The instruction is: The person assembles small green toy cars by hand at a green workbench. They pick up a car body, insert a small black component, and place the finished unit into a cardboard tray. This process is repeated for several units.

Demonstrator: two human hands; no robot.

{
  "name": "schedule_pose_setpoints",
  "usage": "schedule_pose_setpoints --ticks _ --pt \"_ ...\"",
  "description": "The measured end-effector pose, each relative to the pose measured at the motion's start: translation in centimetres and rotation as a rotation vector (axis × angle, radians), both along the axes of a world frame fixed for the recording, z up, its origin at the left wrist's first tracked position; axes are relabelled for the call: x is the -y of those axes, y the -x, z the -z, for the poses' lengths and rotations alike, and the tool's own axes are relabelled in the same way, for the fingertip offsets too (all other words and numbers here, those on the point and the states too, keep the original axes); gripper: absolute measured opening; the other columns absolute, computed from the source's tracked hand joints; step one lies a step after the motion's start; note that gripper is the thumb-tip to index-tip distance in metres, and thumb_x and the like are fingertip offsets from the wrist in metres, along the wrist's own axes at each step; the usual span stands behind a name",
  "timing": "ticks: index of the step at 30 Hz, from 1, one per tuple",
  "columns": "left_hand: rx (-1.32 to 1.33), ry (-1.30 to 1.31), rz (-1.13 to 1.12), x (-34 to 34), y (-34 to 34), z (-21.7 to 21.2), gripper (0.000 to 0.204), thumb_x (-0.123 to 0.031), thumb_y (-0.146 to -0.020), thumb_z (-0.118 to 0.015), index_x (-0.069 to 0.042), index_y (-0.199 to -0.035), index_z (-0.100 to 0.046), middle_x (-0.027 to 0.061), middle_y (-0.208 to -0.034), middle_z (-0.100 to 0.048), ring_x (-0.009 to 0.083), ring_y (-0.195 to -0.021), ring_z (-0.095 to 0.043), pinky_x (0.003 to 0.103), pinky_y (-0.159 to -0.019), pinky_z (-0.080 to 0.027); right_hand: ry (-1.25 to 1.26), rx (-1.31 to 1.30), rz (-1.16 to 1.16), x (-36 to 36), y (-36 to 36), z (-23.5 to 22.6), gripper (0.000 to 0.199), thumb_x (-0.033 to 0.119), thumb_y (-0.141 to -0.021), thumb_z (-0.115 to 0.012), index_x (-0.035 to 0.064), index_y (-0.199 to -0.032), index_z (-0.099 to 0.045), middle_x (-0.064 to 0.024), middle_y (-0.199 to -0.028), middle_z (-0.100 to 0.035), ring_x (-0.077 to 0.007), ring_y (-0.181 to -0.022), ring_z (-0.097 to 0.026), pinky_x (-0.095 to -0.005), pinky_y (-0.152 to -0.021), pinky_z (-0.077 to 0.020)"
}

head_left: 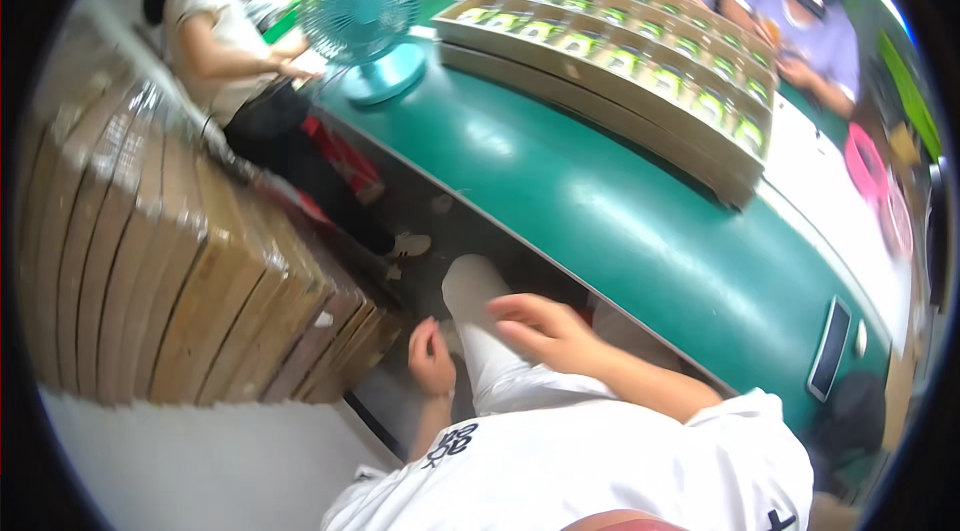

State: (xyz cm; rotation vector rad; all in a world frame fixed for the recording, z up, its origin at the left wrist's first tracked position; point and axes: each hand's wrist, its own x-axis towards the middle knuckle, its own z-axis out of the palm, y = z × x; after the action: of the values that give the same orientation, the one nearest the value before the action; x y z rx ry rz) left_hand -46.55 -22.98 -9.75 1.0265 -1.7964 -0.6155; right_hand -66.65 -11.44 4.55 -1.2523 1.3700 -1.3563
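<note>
Head cam: looks like an idle beat, nothing in my grip.
Left hand loosely curled near the stacked cartons, right hand spread above pale trousers. The filled tray sits up the green worktop; reaching it calls for leaning in, I reckon.

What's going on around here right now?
The camera wearer's left hand and right hand are over the lap, with nothing visible in them. Beside them, the green table carries a teal fan, a divided cardboard tray of small packages and a phone. Someone in lavender is across the table; brown slabs stand at left.
</note>
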Motion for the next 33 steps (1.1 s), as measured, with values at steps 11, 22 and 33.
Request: schedule_pose_setpoints --ticks 11,22,33 --pt "0.203 0.433 1.157 2.5 27.2 -17.1 0.014 -0.01 -0.081 -0.064 -0.002 -0.093 -0.066 0.0142 -0.095 -0.068 0.0321 -0.089 -0.063 0.038 -0.08 -0.049 0.092 -1.204 0.763 -17.0 18.1 1.5 0.026 0.007 -0.076 -0.068 0.0014 -0.1 -0.061 -0.015 -0.106 -0.062 -0.0331 -0.1 -0.057 -0.0435 -0.09 -0.0432" --pt "0.351 0.78 1.873 1.4 37.9 -15.0 0.009 -0.017 -0.077 -0.069 -0.01 -0.082 -0.066 0.0051 -0.081 -0.061 0.0228 -0.072 -0.059 0.034 -0.061 -0.047 -0.169 -1.183 0.776 -15.2 18.7 0.8 0.023 0.017 -0.077 -0.07 0.0045 -0.095 -0.065 -0.0098 -0.106 -0.064 -0.0258 -0.103 -0.059 -0.0418 -0.091 -0.0435" --pt "0.16 0.483 1.783 0.9 36.5 -14.8 0.015 -0.011 -0.075 -0.07 -0.006 -0.089 -0.067 0.0077 -0.09 -0.065 0.0245 -0.08 -0.063 0.034 -0.069 -0.049 -0.065 -1.219 1.054 -16.5 18.6 0.2 0.015 0.003 -0.072 -0.07 0.0031 -0.086 -0.066 -0.0108 -0.093 -0.067 -0.0269 -0.091 -0.064 -0.0406 -0.084 -0.0495"
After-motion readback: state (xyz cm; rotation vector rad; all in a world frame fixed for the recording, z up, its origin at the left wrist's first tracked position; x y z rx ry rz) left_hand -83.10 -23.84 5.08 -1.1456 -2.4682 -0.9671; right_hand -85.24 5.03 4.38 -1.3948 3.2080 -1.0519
